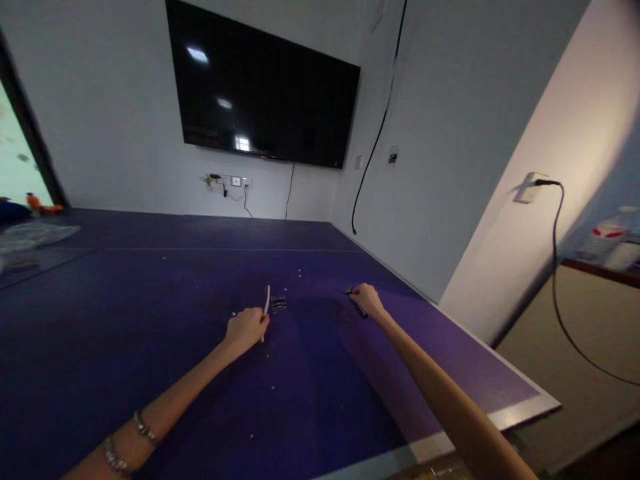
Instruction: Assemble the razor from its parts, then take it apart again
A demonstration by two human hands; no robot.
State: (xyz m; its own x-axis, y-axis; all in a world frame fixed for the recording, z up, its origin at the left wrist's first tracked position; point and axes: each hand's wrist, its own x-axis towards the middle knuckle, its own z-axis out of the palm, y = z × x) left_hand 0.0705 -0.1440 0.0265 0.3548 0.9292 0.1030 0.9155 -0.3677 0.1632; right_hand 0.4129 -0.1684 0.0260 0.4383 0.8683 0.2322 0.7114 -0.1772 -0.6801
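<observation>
- At left of the work, the left hand (247, 328) is curled over the purple tabletop (150, 333), fingers closed around a pale, thin stick (267, 299).
- The stick runs through that grip, its longer end jutting past the fingers away from the wearer and a short end showing below. To handle it well, a firm but light hold seems best, since something so thin could bend or snap.
- Small white bits (273, 387) are scattered on the surface around the left hand and beyond it; working clear of them should avoid catching any underneath.
- Just right of the stick, apart from both hands, sits a small dark piece (279, 303), too small to identify; the left wrist should swing without knocking it.
- Farther right, the right hand (369, 300) pinches a slim dark tool (364, 313), possibly a cutter. One end pokes out beyond the fingertips, the other below the palm; whether it rests on the tabletop, I cannot tell.
- If that far end is a blade, the fingers would do better farther back, with the tip turned away from the left hand.
</observation>
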